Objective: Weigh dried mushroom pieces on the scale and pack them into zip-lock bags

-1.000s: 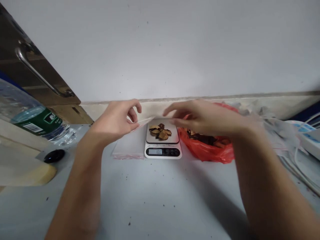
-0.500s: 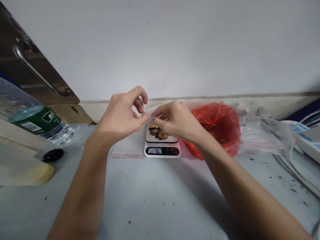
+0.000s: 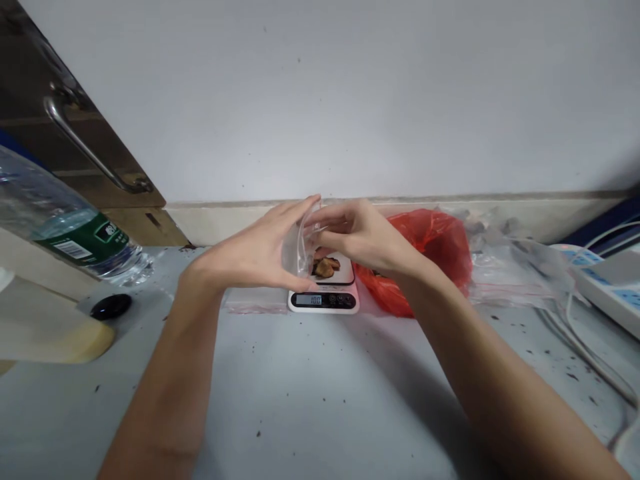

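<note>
My left hand (image 3: 260, 245) curves round a small clear plastic bag (image 3: 299, 250), with thumb and fingers spread apart at its mouth. At the bag's right side is my right hand (image 3: 363, 237), its fingers bent and at the bag's edge. Both hands are above a white digital kitchen scale (image 3: 297, 309) whose display reads about 10.0. Brown dried slices (image 3: 326, 267) lie on its plate, partly hidden by the bag and fingers. Behind my right wrist stands an open red plastic bag (image 3: 453, 250); its contents are mostly hidden.
Flat clear zip bags (image 3: 256, 301) lie left of the scale, and more clear bags (image 3: 505, 267) lie right of the red bag. A water bottle (image 3: 95, 237), a black lid (image 3: 111, 307) and a pale container (image 3: 55, 330) are at left. White cables (image 3: 583, 343) and a power strip (image 3: 607, 283) are at right.
My left hand has gone from curled fingers to a wide spread round the clear bag, whose mouth now gapes. My right hand stays at the bag's edge. The view has shifted slightly.
</note>
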Available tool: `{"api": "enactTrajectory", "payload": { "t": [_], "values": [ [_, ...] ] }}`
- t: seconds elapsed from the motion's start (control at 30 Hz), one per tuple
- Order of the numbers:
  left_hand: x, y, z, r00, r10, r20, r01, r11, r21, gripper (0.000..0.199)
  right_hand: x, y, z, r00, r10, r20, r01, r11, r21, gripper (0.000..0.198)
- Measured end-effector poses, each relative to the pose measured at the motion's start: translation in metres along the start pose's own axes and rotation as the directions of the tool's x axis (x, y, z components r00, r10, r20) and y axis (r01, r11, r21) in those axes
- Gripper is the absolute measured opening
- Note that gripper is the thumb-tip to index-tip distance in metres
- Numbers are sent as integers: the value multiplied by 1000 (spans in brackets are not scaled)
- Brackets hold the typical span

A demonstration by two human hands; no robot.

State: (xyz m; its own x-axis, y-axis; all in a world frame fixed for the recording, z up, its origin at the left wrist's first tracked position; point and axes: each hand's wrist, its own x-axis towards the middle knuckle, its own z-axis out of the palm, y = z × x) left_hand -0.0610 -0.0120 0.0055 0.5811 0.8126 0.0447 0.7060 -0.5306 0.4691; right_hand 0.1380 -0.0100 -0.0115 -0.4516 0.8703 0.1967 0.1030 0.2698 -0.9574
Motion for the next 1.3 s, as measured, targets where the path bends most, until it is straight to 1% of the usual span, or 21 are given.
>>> {"api": "enactTrajectory", "payload": {
  "t": [0.07, 0.17, 0.2, 0.23, 0.3, 0.37, 0.4, 0.5, 0.57, 0.63, 0.67, 0.73, 0.8, 0.87, 0.97, 1.03, 1.1, 1.17, 1.2, 1.23, 1.3],
  "values": [
    [1, 0, 1, 1000, -13, -2, 13, 1000, 11, 117, 0, 0, -1, 1000, 13, -21, -14, 999, -35, 17],
    [2, 0, 2, 1000, -22, 6, 22, 1000, 18, 129, 1, 1, 0, 998, 2, -60, -9, 994, -106, 12],
    [2, 0, 2, 1000, -15, 5, 15, 1000, 20, 128, 2, 1, 0, 997, -4, -83, -7, 992, -128, 13],
    [2, 0, 3, 1000, -6, -1, 6, 1000, 22, 121, 2, 2, 1, 994, -9, -109, -7, 989, -146, 13],
    [3, 2, 3, 1000, 8, -27, -7, 1000, 25, 101, 3, 3, 2, 990, -27, -140, -1, 982, -191, 19],
    [2, 3, 3, 999, -2, -43, 3, 1000, 25, 89, 2, 3, 2, 993, -47, -110, 13, 958, -286, 26],
    [2, 4, 3, 999, -11, -42, 12, 1000, 24, 88, 1, 3, 1, 995, -52, -80, 21, 937, -348, 28],
    [2, 5, 3, 1000, -16, -23, 16, 1000, 6, 100, 0, 1, 1, 999, -36, -7, 29, 887, -460, 28],
    [3, 4, 4, 1000, 8, -19, -9, 1000, -15, 109, -1, 1, 2, 999, -47, -5, 39, 885, -463, 26],
    [4, 2, 5, 999, 26, -28, -27, 999, -21, 110, 0, 2, 2, 997, -80, -9, 67, 890, -451, 25],
    [4, 1, 5, 999, 29, -36, -29, 999, -18, 107, 0, 3, 2, 995, -98, -12, 83, 891, -447, 25],
    [5, 0, 5, 998, 30, -59, -31, 1000, -4, 94, 0, 5, 1, 994, -108, -13, 91, 892, -442, 23],
    [5, 0, 4, 997, 36, -72, -35, 999, 11, 78, 0, 4, -1, 998, -68, -1, 61, 893, -445, 19],
    [4, 0, 1, 997, 28, -72, -26, 999, 25, 71, -1, 1, -4, 1000, 7, 30, 7, 898, -441, 18],
    [2, 2, -3, 997, -44, -70, 47, 998, 41, 75, -2, -5, -11, 996, 74, 43, -47, 893, -448, 18],
    [1, 3, -5, 994, -87, -59, 90, 995, 49, 77, -1, -8, -15, 997, 77, -1, -67, 864, -500, 22],
    [0, 3, -5, 994, -108, -30, 109, 992, 60, 75, 0, -7, -18, 994, 56, -90, -97, 817, -569, 27],
    [-2, 1, -6, 991, -134, -1, 134, 988, 83, 75, 2, -3, -19, 984, 25, -174, -133, 754, -643, 25],
    [-2, 0, -6, 987, -158, 10, 156, 983, 97, 76, 3, 0, -18, 981, 25, -195, -152, 722, -675, 24],
    [-3, 0, -7, 982, -187, 20, 184, 976, 114, 77, 4, 3, -17, 980, 44, -194, -171, 688, -705, 24],
    [-5, -1, -9, 968, -249, 42, 240, 959, 151, 80, 7, 10, -12, 980, 133, -150, -200, 611, -766, 31]
  ]
}}
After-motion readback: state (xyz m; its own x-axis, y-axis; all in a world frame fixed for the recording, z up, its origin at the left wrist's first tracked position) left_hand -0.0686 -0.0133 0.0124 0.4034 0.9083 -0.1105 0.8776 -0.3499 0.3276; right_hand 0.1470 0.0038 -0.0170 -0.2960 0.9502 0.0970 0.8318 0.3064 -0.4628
